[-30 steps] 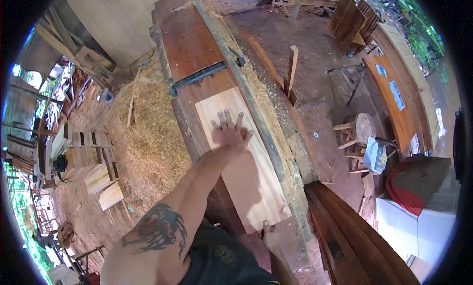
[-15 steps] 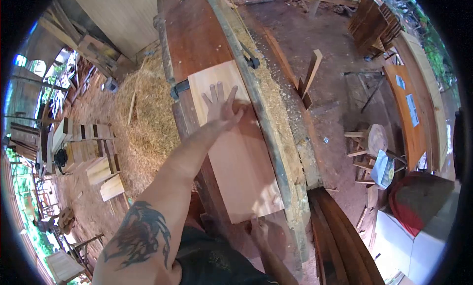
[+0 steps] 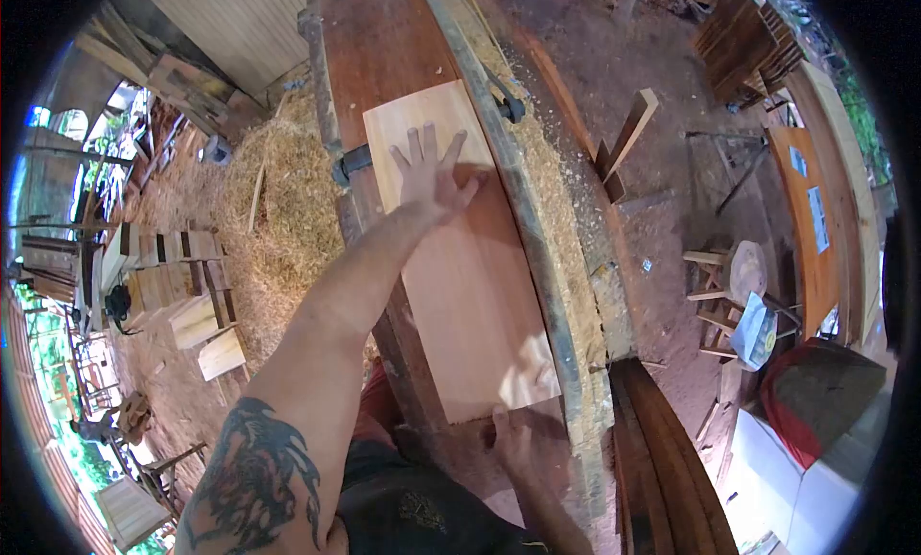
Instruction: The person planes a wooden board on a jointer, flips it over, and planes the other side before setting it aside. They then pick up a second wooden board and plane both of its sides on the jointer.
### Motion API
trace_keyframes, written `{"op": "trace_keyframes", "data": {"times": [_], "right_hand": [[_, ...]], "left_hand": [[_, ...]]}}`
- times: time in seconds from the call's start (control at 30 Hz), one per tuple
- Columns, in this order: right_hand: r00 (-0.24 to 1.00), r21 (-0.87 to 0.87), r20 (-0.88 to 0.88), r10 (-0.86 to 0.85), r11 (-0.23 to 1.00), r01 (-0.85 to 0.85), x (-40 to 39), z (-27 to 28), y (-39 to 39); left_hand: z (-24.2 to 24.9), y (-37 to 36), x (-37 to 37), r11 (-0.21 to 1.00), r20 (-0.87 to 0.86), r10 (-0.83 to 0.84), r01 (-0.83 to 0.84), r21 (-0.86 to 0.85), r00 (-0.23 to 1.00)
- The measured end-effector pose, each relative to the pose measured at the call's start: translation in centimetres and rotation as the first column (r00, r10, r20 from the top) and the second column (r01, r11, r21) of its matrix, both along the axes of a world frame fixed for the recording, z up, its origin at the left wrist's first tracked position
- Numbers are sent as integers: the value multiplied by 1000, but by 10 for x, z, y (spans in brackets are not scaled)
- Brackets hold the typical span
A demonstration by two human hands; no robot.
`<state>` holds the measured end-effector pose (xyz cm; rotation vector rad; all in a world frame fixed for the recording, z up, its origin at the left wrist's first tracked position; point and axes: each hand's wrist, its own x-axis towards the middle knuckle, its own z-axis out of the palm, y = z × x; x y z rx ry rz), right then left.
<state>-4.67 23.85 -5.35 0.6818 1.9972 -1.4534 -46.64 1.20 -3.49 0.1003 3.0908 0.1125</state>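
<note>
Your left hand (image 3: 435,179) is flat on the board (image 3: 470,296), fingers spread, can't tell with your right hand (image 3: 512,442), but lopsided pushing could skew it.

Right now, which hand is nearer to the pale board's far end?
Left. The left hand lies spread on top of the pale board, a little short of its far end, fingers pointing toward it; the right hand is at the opposite, near end.
</note>
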Motion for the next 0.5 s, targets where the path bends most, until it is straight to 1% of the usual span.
{"op": "trace_keyframes", "data": {"times": [0.07,0.13,0.17,0.2,0.23,0.33,0.43,0.5], "right_hand": [[986,63,-161,33,998,-23,5,0,1],[938,144,-337,85,989,-38,-8,46,-1],[859,182,-490,147,981,-64,-21,58,-6],[753,223,-624,208,971,-83,-42,67,-14],[620,267,-737,268,959,-97,-60,70,-21],[470,473,-738,485,868,-152,-89,43,-37],[443,556,-684,580,807,-197,-104,26,-45],[456,585,-644,614,780,-223,-107,23,-49]], "left_hand": [[-6,-4,-6,1000,-30,-4,4,5,1000],[-15,-9,-11,1000,-71,-14,14,6,997],[-17,-10,-12,1000,-99,-16,17,13,995],[-16,-10,-14,1000,-126,-17,20,21,992],[-14,-10,-14,999,-155,-15,20,29,988],[-15,-13,-20,999,-151,-17,21,31,988],[-19,-17,-27,998,-173,-22,30,46,985],[-21,-20,-32,999,-171,-19,26,39,985]]}}
